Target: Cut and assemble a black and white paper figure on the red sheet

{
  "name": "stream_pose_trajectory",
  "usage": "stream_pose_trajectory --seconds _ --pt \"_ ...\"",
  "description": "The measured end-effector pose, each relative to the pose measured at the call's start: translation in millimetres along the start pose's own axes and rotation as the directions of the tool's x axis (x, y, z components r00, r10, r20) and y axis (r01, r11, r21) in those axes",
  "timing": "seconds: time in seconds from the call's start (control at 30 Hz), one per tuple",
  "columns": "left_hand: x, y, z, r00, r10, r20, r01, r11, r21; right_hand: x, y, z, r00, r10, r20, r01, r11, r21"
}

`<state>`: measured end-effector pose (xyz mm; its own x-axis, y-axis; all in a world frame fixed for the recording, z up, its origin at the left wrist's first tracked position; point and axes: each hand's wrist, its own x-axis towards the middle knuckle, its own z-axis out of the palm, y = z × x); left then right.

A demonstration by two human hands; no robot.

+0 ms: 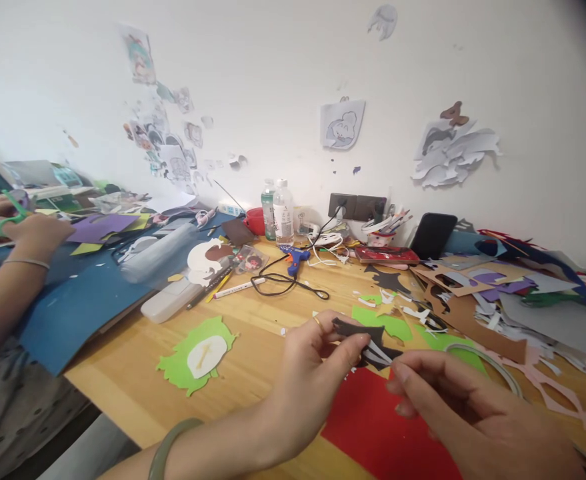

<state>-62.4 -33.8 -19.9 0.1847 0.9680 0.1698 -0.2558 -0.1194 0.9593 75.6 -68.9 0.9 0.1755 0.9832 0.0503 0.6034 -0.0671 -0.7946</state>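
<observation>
1. Two hands meet above the near edge of the wooden table (253,313). The left hand (313,373) pinches a dark paper cutout (367,340) between thumb and fingers; a green bangle (170,447) sits on that wrist.
2. The right hand (453,400) has its fingers curled narrow, thumb and fingertip at the cutout's right end. Whether it grips the piece or only touches it cannot be told.
3. The cutout is held clear of the table, above a red sheet (373,427) that lies at the near edge.
4. Just left of the hands, a green paper shape with a white oval (200,357) lies flat on the wood.
5. Beyond the hands: green scraps (397,327), a black cord (285,283), a blue glue gun (295,257).
6. Two bottles (277,210) stand at the far edge by the wall.
7. Piled coloured paper (523,300) covers the right side.
8. At the left edge, another person's hands hold green-handled scissors (13,213) over a blue sheet (77,300).
</observation>
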Motion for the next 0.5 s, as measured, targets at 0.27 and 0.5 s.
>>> stream_pose_trajectory --seconds 0.27,0.5 --pt "-2 6 0.4 0.999 -0.014 0.037 0.015 0.999 -0.035 12 9 -7 0.991 0.022 0.132 -0.034 0.996 0.088" --pt "1 10 1.8 0.992 -0.116 0.055 0.123 0.979 -0.161 7 5 -8 0.999 -0.027 0.043 0.027 1.0 -0.013"
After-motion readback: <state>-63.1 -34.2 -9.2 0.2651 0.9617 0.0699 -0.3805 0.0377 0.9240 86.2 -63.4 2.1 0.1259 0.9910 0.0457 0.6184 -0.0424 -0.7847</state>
